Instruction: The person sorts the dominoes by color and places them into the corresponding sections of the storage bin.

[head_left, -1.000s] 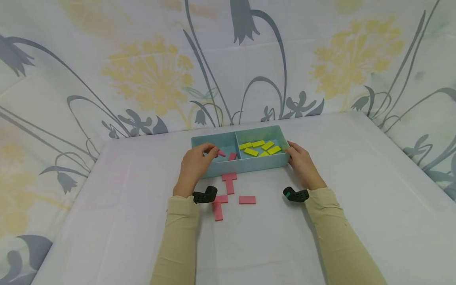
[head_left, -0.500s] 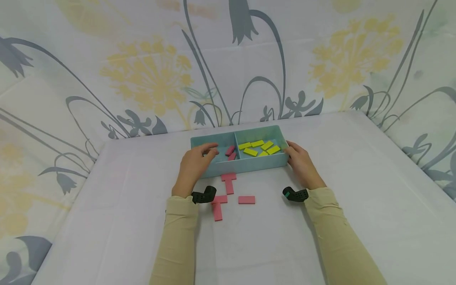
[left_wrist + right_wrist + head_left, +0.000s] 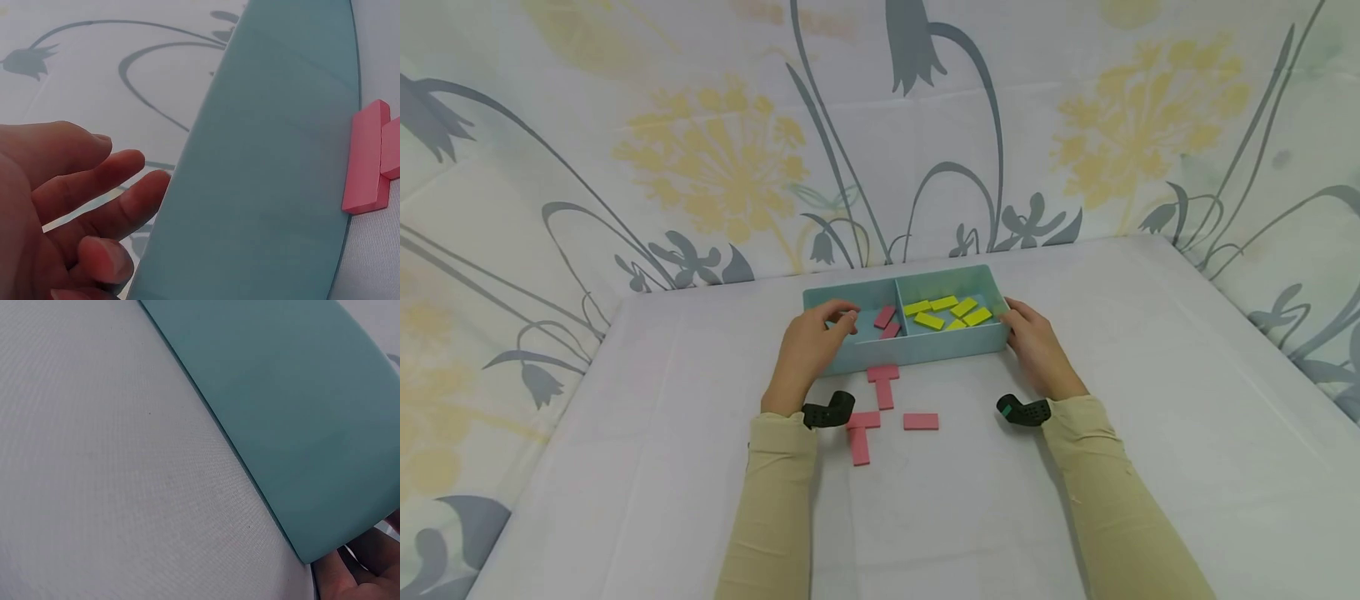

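Note:
A teal two-compartment box stands on the table. My left hand hovers over its left compartment, holding nothing. In the left wrist view the thumb and loosely bent fingers show nothing between them. Two pink blocks lie in that compartment beside the divider. Several yellow blocks lie in the right compartment. My right hand grips the box's right end, thumb at the rim; in the right wrist view its fingers show at the corner, partly hidden by the wall.
Before the box, pink blocks form a T shape, touching or nearly touching its front wall. A second pink T lies nearer me, with a single pink block to its right. A patterned cloth hangs behind the white table.
My left hand has let go of a pink block, which now lies in the left compartment beside the other one. The right hand has stayed on the box's right end.

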Action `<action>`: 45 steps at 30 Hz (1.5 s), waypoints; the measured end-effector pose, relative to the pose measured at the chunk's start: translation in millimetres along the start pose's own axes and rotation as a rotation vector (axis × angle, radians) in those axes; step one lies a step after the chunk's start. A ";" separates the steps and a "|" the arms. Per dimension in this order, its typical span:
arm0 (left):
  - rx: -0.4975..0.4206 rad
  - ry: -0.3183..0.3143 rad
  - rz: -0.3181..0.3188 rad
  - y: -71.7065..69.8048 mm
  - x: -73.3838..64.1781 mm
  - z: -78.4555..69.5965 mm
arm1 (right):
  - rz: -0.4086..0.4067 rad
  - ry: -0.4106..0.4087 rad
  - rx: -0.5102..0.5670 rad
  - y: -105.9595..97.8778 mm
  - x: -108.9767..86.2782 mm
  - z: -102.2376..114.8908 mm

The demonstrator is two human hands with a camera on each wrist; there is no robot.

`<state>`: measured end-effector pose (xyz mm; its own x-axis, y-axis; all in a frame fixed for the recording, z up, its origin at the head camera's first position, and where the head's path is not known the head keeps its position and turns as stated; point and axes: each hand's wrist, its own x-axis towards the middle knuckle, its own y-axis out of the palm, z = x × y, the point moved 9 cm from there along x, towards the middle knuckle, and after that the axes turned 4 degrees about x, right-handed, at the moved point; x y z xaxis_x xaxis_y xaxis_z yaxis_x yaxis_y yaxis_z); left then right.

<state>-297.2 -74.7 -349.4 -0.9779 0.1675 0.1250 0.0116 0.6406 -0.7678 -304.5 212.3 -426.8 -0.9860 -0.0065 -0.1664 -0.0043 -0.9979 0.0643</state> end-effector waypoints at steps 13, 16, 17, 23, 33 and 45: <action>-0.244 0.081 0.055 0.9 -1.7 -2.4 | 0.003 -0.007 -0.001 0.1 1.4 -0.4; -0.295 0.067 0.093 3.1 -2.7 -2.0 | 0.004 -0.006 -0.001 -0.1 1.0 -0.7; -0.309 0.060 0.111 4.4 -3.1 -1.8 | 0.004 -0.007 0.000 -0.3 0.9 -0.7; -0.254 0.002 0.297 19.4 -7.3 -3.9 | 0.009 -0.012 -0.002 0.6 0.5 -0.3; -0.057 -0.026 0.469 32.6 -18.4 -13.3 | 0.007 0.001 -0.001 0.0 0.5 -1.2; 0.259 -0.071 0.540 47.4 -23.5 -6.9 | 0.003 0.007 -0.015 -0.7 0.6 -1.7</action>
<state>-272.2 -43.1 -384.4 -0.8595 0.3620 -0.3608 0.4680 0.2739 -0.8402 -304.8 212.9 -428.6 -0.9849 -0.0101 -0.1728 0.0015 -0.9988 0.0497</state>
